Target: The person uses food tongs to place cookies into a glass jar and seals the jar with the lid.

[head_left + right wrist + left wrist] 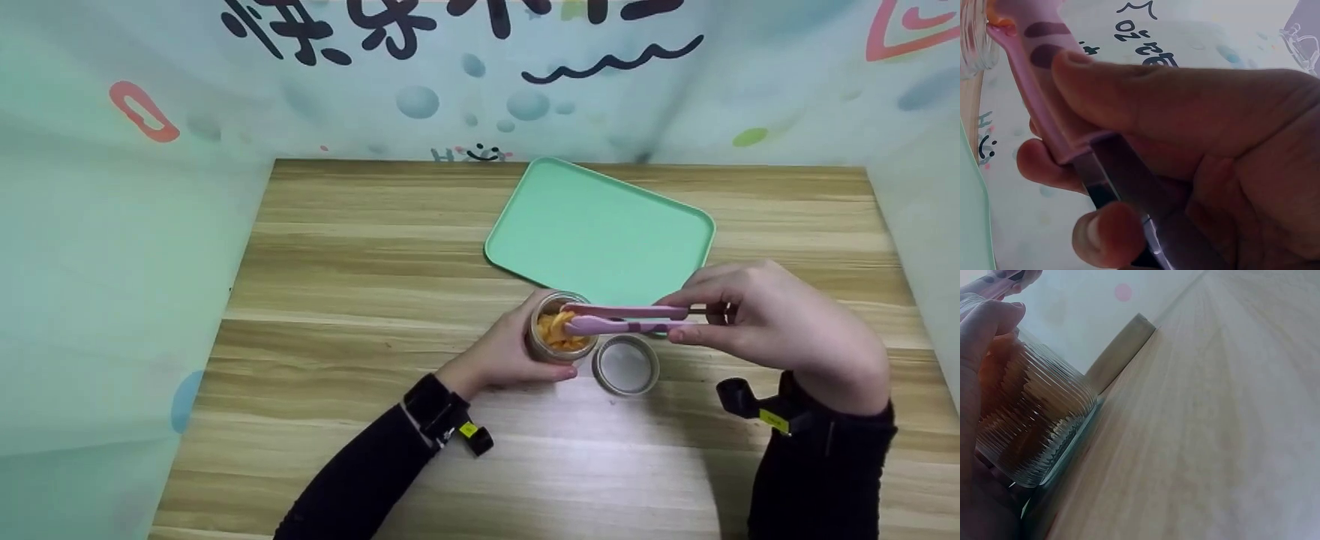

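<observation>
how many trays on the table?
1: a green tray at the far middle of the table, just behind the jar.

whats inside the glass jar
Orange pieces fill the glass jar, with the pink tongs tips dipped among them. The jar's bottom is hidden beneath the pieces.

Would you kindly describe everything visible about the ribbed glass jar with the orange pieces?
The ribbed clear glass jar stands open on the wooden table, just in front of the mint green tray. It holds orange pieces. The left hand grips its side. Pink tongs, held by the right hand, reach into its mouth. Its round lid lies beside it.
</observation>
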`<move>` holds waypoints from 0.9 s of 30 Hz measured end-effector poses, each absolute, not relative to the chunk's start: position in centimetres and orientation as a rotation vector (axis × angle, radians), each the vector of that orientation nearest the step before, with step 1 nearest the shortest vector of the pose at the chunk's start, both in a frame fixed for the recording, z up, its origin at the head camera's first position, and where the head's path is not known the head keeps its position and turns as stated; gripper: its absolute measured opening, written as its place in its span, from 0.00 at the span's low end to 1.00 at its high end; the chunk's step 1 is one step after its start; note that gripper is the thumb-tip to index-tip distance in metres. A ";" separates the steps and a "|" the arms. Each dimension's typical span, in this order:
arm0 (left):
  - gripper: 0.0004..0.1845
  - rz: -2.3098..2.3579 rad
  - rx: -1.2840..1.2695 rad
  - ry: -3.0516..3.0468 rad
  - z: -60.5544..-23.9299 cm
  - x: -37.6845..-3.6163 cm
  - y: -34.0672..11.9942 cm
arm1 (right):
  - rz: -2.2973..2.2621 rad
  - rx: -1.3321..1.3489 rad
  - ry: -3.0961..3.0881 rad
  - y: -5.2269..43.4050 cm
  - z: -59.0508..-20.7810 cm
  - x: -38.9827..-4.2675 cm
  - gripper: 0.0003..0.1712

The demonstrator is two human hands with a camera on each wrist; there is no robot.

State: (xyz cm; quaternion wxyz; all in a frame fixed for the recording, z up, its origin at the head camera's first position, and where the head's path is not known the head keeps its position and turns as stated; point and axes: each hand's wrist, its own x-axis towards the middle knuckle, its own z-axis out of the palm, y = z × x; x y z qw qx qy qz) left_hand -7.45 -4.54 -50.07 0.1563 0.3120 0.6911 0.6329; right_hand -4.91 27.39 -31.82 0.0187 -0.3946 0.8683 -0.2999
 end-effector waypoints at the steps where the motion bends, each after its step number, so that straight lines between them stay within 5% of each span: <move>1: 0.53 1.812 0.893 1.977 -50.0 -7.4 -4.5 | -0.930 -1.222 2.695 27.4 -31.8 -4.9 0.17; 27: 0.56 1.752 0.850 2.046 -50.1 -7.3 -4.7 | -1.042 -1.020 2.762 26.6 -32.3 -5.5 0.21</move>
